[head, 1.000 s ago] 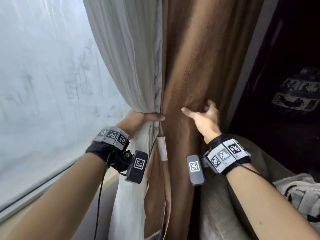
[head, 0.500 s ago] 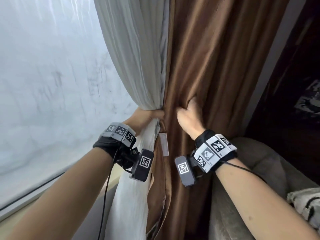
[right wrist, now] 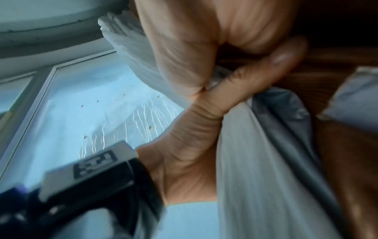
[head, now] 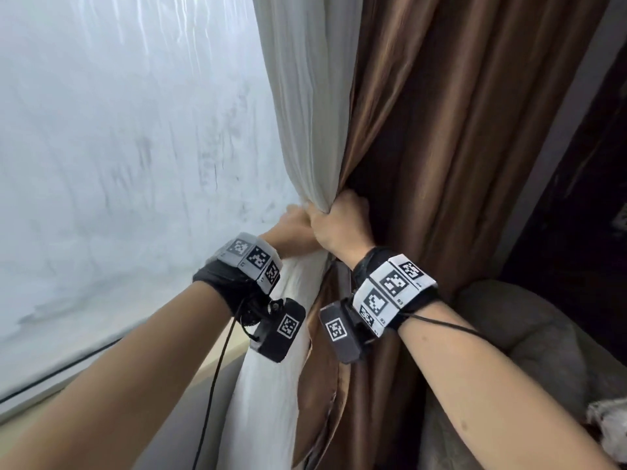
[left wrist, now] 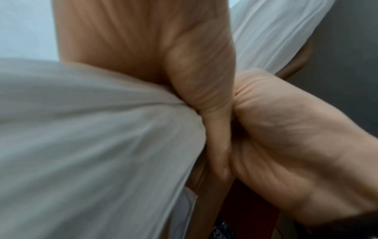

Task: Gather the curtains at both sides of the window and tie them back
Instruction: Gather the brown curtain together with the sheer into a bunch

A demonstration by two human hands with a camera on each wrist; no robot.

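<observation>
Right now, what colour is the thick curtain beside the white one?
Brown, with a slight sheen. The brown curtain shows best in the head view.

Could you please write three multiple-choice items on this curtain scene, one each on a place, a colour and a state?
1. Where is the window pane relative to the white curtain?
A. to its left
B. to its right
C. hidden behind it

2. What colour is the heavier curtain?
A. green
B. brown
C. red

3. What is the right hand doing?
A. hanging open
B. pressing the glass flat
C. gripping gathered fabric

Key: 1 A, the pane fills the head view's left side; 2 B, the folds are brown; 3 C, fingers curl round cloth beside the left hand.
</observation>
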